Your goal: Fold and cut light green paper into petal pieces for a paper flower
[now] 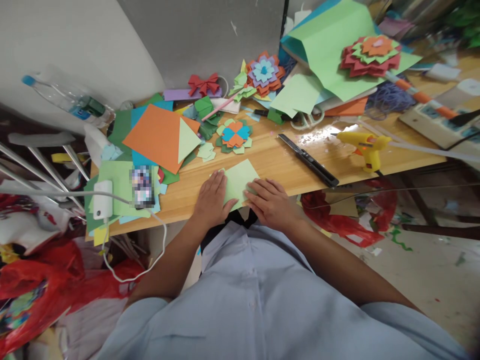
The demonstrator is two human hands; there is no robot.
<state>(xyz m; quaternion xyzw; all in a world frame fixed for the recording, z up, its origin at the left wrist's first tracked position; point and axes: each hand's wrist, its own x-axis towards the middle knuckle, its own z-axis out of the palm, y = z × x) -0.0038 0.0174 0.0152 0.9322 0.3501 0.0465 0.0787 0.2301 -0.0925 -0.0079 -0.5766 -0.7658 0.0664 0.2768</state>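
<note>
Pale green paper [241, 177] lies between the hands [211, 199], touching both.

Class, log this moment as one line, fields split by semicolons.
left hand: at left edge of green paper; right hand: at its right edge; box cutter: right of paper; glue gun: farther right

A piece of pale green paper [240, 181] lies flat at about the centre of the frame, its visible face plain and unmarked. It sits askew, one corner pointing toward the top of the frame and another toward the right, a straight edge between them. Its left and lower right parts are covered, so the full outline cannot be told
</note>
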